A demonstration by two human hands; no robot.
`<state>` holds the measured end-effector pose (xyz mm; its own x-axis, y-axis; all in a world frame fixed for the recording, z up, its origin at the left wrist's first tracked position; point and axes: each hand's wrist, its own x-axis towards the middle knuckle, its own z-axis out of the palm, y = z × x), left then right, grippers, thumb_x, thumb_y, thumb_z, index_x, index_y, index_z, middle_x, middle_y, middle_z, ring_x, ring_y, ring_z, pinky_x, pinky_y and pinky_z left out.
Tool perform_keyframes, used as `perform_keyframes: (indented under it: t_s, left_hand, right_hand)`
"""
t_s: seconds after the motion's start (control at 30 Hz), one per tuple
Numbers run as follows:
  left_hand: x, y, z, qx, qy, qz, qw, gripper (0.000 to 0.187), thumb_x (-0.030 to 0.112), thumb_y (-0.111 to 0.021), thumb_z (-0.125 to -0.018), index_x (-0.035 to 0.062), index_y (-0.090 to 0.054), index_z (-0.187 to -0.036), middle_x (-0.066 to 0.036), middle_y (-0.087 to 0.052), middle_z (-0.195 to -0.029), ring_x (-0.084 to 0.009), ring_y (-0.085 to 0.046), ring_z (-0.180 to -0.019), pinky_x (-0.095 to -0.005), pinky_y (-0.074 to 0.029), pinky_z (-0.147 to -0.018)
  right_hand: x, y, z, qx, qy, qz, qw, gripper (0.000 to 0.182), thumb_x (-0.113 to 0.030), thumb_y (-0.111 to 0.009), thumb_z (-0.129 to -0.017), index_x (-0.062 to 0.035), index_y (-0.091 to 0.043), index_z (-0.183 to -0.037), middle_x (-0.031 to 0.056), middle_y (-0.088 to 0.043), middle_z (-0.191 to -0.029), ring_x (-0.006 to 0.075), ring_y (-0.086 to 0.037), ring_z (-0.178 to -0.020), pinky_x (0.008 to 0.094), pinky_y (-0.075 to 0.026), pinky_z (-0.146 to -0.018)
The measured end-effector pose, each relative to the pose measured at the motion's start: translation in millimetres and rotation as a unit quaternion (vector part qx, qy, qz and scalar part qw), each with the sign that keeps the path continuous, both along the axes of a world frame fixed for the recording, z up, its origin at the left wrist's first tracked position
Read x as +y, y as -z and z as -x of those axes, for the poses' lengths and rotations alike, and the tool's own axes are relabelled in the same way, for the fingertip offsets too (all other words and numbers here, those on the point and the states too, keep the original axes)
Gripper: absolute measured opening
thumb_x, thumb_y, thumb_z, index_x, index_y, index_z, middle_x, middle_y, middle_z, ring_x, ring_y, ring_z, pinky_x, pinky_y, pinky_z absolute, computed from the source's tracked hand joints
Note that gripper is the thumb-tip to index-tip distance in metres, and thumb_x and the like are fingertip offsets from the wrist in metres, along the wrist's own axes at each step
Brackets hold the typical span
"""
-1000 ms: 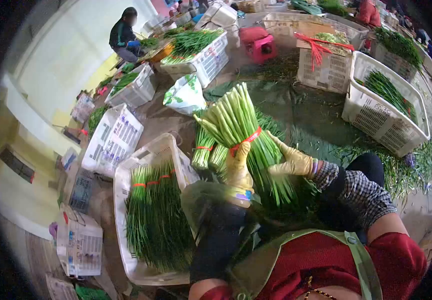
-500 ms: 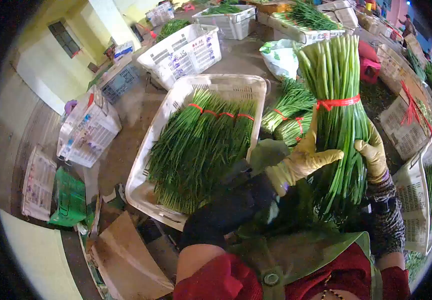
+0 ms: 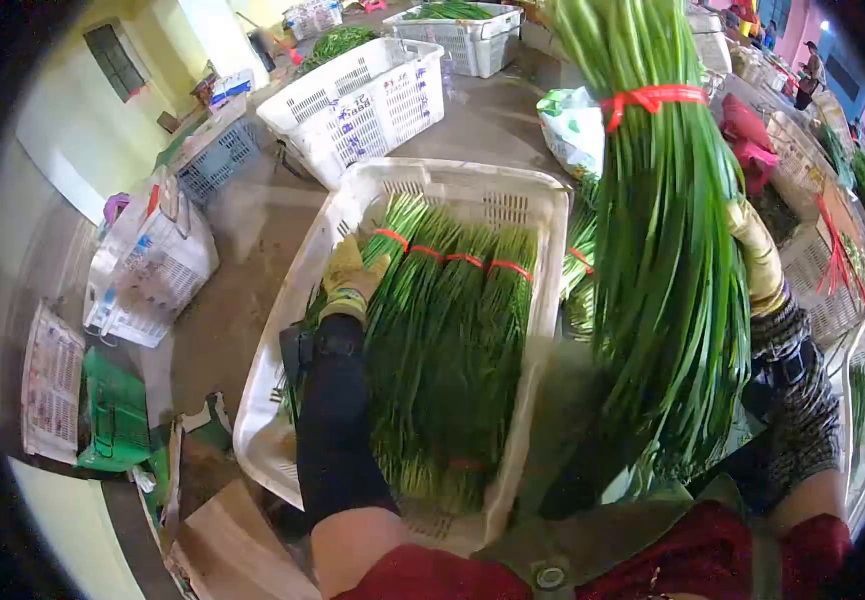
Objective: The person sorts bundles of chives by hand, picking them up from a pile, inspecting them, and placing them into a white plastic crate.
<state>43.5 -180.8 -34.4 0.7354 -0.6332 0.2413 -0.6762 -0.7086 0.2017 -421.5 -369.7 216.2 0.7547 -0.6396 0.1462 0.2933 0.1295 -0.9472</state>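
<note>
My right hand (image 3: 756, 255), in a yellowish glove, grips a large bundle of green chives (image 3: 658, 250) from its right side. A red tie (image 3: 656, 98) binds this bundle near its upper end, and its leaves hang downward; most of the fingers are behind the leaves. My left hand (image 3: 350, 275), gloved the same way, is inside the white crate (image 3: 433, 168), at the left edge of the packed chive bundles (image 3: 443, 340). Its thumb stands apart from the fingers, against the leftmost bundle. Several red-tied bundles lie side by side in the crate.
Another white crate (image 3: 358, 105) stands behind, with more crates along the left and right sides. A white and green bag (image 3: 573, 128) and tied chives (image 3: 581, 270) lie right of the near crate. Flattened cardboard (image 3: 238, 545) is at lower left. A person (image 3: 811, 75) stands far right.
My left hand has left the held bundle and moved left into the crate. My right hand keeps the bundle, which now appears closer and higher. The view has shifted slightly.
</note>
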Motion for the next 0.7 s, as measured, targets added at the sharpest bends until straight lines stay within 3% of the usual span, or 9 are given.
perform_keyframes:
  t_s: [0.07, 0.17, 0.3, 0.33, 0.43, 0.47, 0.6, 0.63, 0.7]
  left_hand:
    - [18, -7, -2, 0.013, -0.027, -0.076, 0.997, 0.110, 0.064, -0.072, -0.071, 0.0024, -0.026, -0.150, -0.018, -0.055, -0.136, -0.0313, -0.051, -0.127, -0.0401, -0.042, -0.104]
    - [23, -34, 20, 0.135, -0.094, -0.180, 0.970, 0.118, 0.069, -0.074, -0.065, 0.0034, -0.026, -0.150, -0.016, -0.055, -0.136, -0.0294, -0.054, -0.124, -0.0397, -0.044, -0.102]
    - [17, -41, 14, 0.116, -0.047, -0.267, 0.955, 0.114, 0.068, -0.075, -0.065, 0.0019, -0.033, -0.147, -0.016, -0.055, -0.136, -0.0277, -0.057, -0.121, -0.0379, -0.045, -0.100]
    - [20, -43, 13, 0.132, -0.037, -0.265, 0.954, 0.111, 0.068, -0.073, -0.066, 0.0008, -0.035, -0.146, -0.017, -0.053, -0.138, -0.0277, -0.055, -0.124, -0.0387, -0.045, -0.100]
    - [31, 31, -4, 0.120, -0.006, -0.094, 0.988, 0.106, 0.065, -0.072, -0.069, 0.0004, -0.037, -0.145, -0.019, -0.051, -0.140, -0.0282, -0.052, -0.127, -0.0396, -0.046, -0.100]
    - [27, 33, 4, 0.105, -0.013, -0.094, 0.990, 0.102, 0.061, -0.073, -0.072, 0.0002, -0.035, -0.145, -0.021, -0.049, -0.141, -0.0284, -0.050, -0.129, -0.0399, -0.046, -0.100]
    - [15, 43, 37, 0.035, -0.038, -0.087, 0.995, 0.086, 0.049, -0.071, -0.078, 0.0009, -0.038, -0.141, -0.016, -0.058, -0.130, -0.0298, -0.063, -0.110, -0.0406, -0.051, -0.088]
    - [10, 50, 37, 0.118, -0.035, -0.028, 0.992, 0.084, 0.047, -0.068, -0.081, 0.0006, -0.035, -0.144, -0.015, -0.060, -0.123, -0.0302, -0.063, -0.106, -0.0422, -0.052, -0.085]
    - [14, 58, 45, 0.119, -0.023, 0.003, 0.993, 0.084, 0.047, -0.068, -0.082, 0.0007, -0.035, -0.144, -0.016, -0.060, -0.123, -0.0308, -0.063, -0.107, -0.0428, -0.052, -0.085]
  right_hand:
    - [7, 4, -22, 0.023, -0.016, 0.004, 1.000, 0.051, -0.031, -0.070, -0.085, -0.0042, -0.056, -0.126, 0.0042, -0.068, -0.102, 0.0147, -0.066, -0.083, 0.0299, -0.054, -0.075]
    - [24, 0, -60, 0.021, -0.046, -0.023, 0.998, 0.049, -0.027, -0.070, -0.086, -0.0019, -0.055, -0.126, 0.0058, -0.068, -0.104, 0.0162, -0.067, -0.085, 0.0315, -0.055, -0.078]
    - [32, 13, -123, 0.026, -0.131, -0.069, 0.989, 0.052, -0.027, -0.069, -0.087, -0.0003, -0.053, -0.130, 0.0096, -0.068, -0.109, 0.0192, -0.068, -0.090, 0.0338, -0.055, -0.081]
    - [27, 17, -133, 0.051, -0.154, -0.062, 0.985, 0.053, -0.027, -0.069, -0.088, -0.0002, -0.053, -0.130, 0.0096, -0.068, -0.109, 0.0196, -0.067, -0.090, 0.0340, -0.055, -0.081]
    - [31, 22, -164, 0.114, -0.199, -0.032, 0.973, 0.051, -0.029, -0.068, -0.088, -0.0005, -0.055, -0.128, 0.0092, -0.068, -0.109, 0.0191, -0.067, -0.091, 0.0339, -0.054, -0.083]
    - [31, 26, -175, 0.126, -0.207, -0.051, 0.969, 0.050, -0.030, -0.068, -0.089, -0.0006, -0.056, -0.127, 0.0090, -0.068, -0.110, 0.0189, -0.067, -0.091, 0.0337, -0.054, -0.083]
    - [60, 42, -221, 0.087, -0.236, -0.090, 0.964, 0.042, -0.030, -0.065, -0.091, -0.0020, -0.059, -0.123, 0.0075, -0.068, -0.108, 0.0177, -0.067, -0.089, 0.0327, -0.054, -0.081]
    - [67, 49, -235, 0.041, -0.247, -0.080, 0.965, 0.041, -0.030, -0.064, -0.092, -0.0026, -0.060, -0.122, 0.0074, -0.069, -0.106, 0.0174, -0.067, -0.088, 0.0325, -0.054, -0.080]
    - [67, 82, -264, 0.086, -0.245, -0.174, 0.950, 0.038, -0.032, -0.063, -0.093, -0.0034, -0.062, -0.118, 0.0077, -0.069, -0.104, 0.0175, -0.067, -0.084, 0.0323, -0.055, -0.077]
